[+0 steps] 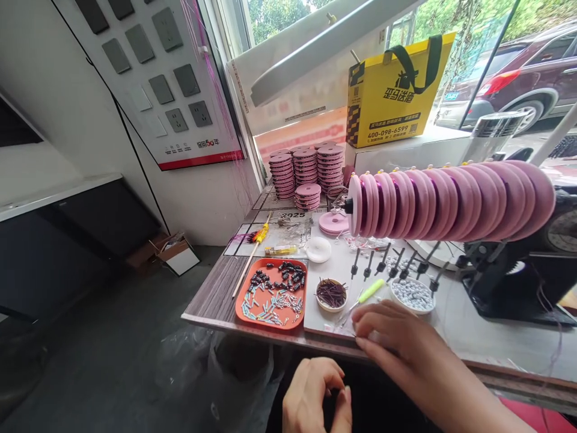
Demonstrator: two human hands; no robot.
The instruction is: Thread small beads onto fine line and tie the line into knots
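My left hand (311,391) is at the bottom centre, in front of the table edge, its fingers curled towards the thumb; anything between them is too small to make out. My right hand (401,340) reaches over the front edge of the white board (320,322), fingertips pressed together beside a clear plastic scrap. What it grips is not visible. Just beyond its fingers lies a tool with a green handle (372,291). Near it are a bowl of dark thin pieces (332,294) and a bowl of pale beads (412,296).
An orange tray (271,322) holds black and light-blue small parts. Pink discs (433,204) line a shaft on a black machine (518,282). Stacked pink spools (305,171), a yellow bag (399,93), a wooden stick (247,264) and several upright black pins (383,258) stand or lie around.
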